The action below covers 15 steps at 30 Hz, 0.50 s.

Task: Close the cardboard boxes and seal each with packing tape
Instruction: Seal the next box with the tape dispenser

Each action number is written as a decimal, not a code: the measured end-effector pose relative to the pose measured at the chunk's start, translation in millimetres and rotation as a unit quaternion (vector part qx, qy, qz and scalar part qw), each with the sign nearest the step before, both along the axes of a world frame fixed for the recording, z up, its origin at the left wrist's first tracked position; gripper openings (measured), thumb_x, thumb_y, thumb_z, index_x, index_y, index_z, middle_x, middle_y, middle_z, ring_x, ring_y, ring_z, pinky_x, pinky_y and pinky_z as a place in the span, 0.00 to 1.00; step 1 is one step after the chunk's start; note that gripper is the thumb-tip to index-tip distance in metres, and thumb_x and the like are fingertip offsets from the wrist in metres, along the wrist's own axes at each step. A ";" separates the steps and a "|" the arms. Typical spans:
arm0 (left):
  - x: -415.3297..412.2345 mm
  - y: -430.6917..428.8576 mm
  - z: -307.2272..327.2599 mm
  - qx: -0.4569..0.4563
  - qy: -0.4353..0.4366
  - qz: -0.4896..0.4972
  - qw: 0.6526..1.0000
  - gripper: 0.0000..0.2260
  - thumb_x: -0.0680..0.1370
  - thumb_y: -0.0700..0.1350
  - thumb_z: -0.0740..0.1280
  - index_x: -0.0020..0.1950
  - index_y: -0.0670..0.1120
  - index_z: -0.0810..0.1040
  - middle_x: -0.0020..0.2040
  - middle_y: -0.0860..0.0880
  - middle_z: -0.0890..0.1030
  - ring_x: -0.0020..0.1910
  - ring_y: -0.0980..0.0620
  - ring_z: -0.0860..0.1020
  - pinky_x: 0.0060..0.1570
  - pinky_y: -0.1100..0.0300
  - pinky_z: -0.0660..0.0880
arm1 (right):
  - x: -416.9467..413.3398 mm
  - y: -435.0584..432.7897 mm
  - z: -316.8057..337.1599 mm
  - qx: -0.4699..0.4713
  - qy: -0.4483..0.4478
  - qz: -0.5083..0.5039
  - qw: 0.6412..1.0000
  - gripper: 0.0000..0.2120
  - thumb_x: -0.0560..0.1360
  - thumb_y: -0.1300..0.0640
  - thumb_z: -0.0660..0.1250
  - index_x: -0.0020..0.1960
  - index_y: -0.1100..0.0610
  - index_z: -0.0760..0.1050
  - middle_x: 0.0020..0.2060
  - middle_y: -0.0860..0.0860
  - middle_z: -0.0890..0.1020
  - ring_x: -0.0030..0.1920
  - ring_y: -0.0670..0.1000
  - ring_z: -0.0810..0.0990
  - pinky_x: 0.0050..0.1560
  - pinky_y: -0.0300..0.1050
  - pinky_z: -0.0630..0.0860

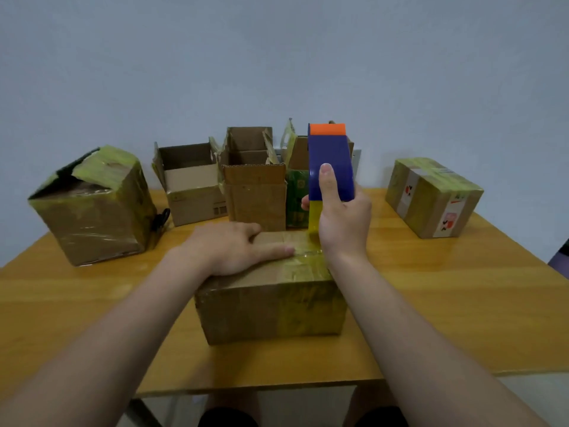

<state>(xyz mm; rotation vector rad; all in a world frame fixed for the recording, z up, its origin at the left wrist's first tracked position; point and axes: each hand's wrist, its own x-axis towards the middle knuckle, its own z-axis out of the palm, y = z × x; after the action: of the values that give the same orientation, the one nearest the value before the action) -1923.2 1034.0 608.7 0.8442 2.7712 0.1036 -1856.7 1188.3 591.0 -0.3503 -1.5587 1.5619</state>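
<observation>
Left hand flat on the closed cardboard box mid-table, fingers loosely spread, gripping nothing, right hand fingers clasping blue tape dispenser above the box's far edge, yellowish tape seemingly stretched beneath them.

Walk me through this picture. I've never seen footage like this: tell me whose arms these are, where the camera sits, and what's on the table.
The one picture comes from a camera worn on a person's head, looking down at their own bare arms. The left hand presses flat on a closed cardboard box on the wooden table. The right hand grips a blue and orange tape dispenser, upright, with yellowish tape running down to the box top. Behind stand three open boxes; a taped box sits left, another sealed box right.
</observation>
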 end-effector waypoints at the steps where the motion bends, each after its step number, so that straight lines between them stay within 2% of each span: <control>1: -3.5 -9.0 0.7 0.013 -0.018 0.022 0.999 0.53 0.63 0.86 0.50 0.80 0.58 0.66 0.71 0.50 0.76 0.66 0.46 0.76 0.61 0.49 0.75 | -0.1 -0.7 0.4 0.004 -0.001 0.000 1.000 0.10 0.77 0.37 0.67 0.50 0.41 0.77 0.46 0.45 0.85 0.47 0.53 0.86 0.50 0.54 0.85; 3: -8.8 -25.6 -1.8 0.084 -0.066 0.051 0.993 0.49 0.63 0.83 0.60 0.76 0.56 0.71 0.66 0.53 0.78 0.62 0.49 0.76 0.58 0.53 0.75 | -1.0 -2.1 1.6 0.006 0.001 0.000 1.000 0.10 0.77 0.37 0.67 0.50 0.42 0.77 0.46 0.44 0.84 0.47 0.53 0.86 0.49 0.50 0.85; 5: -13.8 -39.8 -6.8 0.185 -0.135 0.052 0.972 0.34 0.67 0.74 0.69 0.67 0.58 0.77 0.59 0.58 0.78 0.59 0.53 0.76 0.54 0.58 0.74 | -0.6 -2.6 2.2 0.004 0.005 0.004 1.000 0.13 0.76 0.36 0.66 0.53 0.43 0.76 0.49 0.46 0.84 0.49 0.53 0.86 0.48 0.47 0.85; 7: -16.1 -52.8 -11.4 0.277 -0.215 0.045 0.935 0.20 0.70 0.66 0.73 0.60 0.62 0.80 0.58 0.60 0.78 0.59 0.56 0.77 0.55 0.61 0.75 | 0.0 -2.6 2.4 0.005 0.009 0.009 1.000 0.15 0.75 0.34 0.65 0.54 0.43 0.75 0.51 0.48 0.84 0.50 0.53 0.85 0.48 0.46 0.85; 9: -15.5 -61.3 -21.9 0.363 -0.260 0.040 0.894 0.17 0.73 0.61 0.73 0.61 0.64 0.82 0.64 0.58 0.79 0.64 0.55 0.77 0.63 0.55 0.75 | -0.3 -3.0 2.7 0.008 0.008 0.009 1.000 0.15 0.73 0.33 0.64 0.52 0.41 0.75 0.50 0.46 0.84 0.50 0.53 0.85 0.47 0.45 0.85; 12: -11.3 -59.0 -45.6 0.487 -0.240 0.072 0.837 0.10 0.82 0.55 0.66 0.61 0.63 0.84 0.69 0.54 0.78 0.67 0.49 0.77 0.68 0.45 0.74 | -4.0 -1.7 2.4 0.013 0.001 0.002 1.000 0.15 0.74 0.34 0.65 0.52 0.42 0.75 0.50 0.47 0.84 0.49 0.53 0.86 0.46 0.45 0.85; 13: -9.7 -56.4 -49.6 0.505 -0.228 0.089 0.828 0.11 0.84 0.53 0.64 0.59 0.63 0.84 0.68 0.53 0.78 0.67 0.48 0.77 0.68 0.44 0.74 | -5.7 -0.8 1.6 0.017 -0.002 -0.003 1.000 0.13 0.76 0.35 0.65 0.52 0.42 0.75 0.49 0.47 0.84 0.48 0.53 0.86 0.47 0.46 0.85; 14: -10.1 -55.5 -49.1 0.500 -0.216 0.099 0.833 0.12 0.85 0.52 0.61 0.59 0.63 0.84 0.67 0.55 0.78 0.66 0.48 0.77 0.68 0.45 0.73 | -7.1 -0.3 0.7 0.024 -0.004 -0.006 1.000 0.11 0.77 0.36 0.66 0.51 0.42 0.75 0.49 0.47 0.84 0.48 0.53 0.86 0.47 0.48 0.85; 15: -9.9 -55.0 -42.9 0.466 -0.205 0.095 0.856 0.13 0.86 0.52 0.59 0.60 0.63 0.83 0.66 0.57 0.78 0.66 0.50 0.76 0.67 0.46 0.72 | -8.4 -0.1 -0.2 0.030 -0.005 -0.008 1.000 0.10 0.78 0.37 0.66 0.51 0.42 0.75 0.49 0.47 0.84 0.47 0.53 0.86 0.48 0.50 0.85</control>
<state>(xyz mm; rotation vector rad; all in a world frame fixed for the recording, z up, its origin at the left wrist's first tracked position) -1933.1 979.0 565.8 0.5909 2.2804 1.5514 -1865.1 1188.3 590.8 -0.3358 -1.6028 1.5001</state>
